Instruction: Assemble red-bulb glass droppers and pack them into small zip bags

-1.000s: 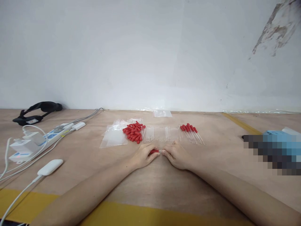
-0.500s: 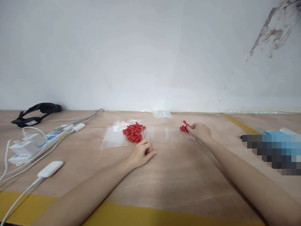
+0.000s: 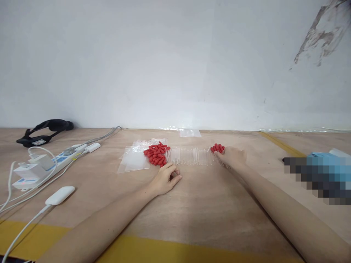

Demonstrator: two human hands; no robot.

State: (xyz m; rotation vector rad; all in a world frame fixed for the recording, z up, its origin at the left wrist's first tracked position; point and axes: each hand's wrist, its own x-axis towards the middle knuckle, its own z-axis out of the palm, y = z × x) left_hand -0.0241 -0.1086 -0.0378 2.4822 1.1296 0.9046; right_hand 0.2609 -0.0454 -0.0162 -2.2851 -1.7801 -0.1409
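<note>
Left hand [image 3: 166, 179] loosely curled, nothing visible in it, resting near red bulbs [image 3: 156, 154]. Right hand [image 3: 233, 157] flat over capped droppers [image 3: 218, 148], grip unclear, probably keeping them aligned. Glass tubes [image 3: 189, 156] rowed between, within reach

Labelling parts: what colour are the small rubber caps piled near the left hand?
Red: the small rubber caps, head view.

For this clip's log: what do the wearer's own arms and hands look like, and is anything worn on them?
Both are bare. The left hand and right hand have no gloves, and no ring shows at this size. The left forearm and right forearm are uncovered down to the frame's bottom edge: no sleeve, cuff, watch or wristband is in view.
</note>
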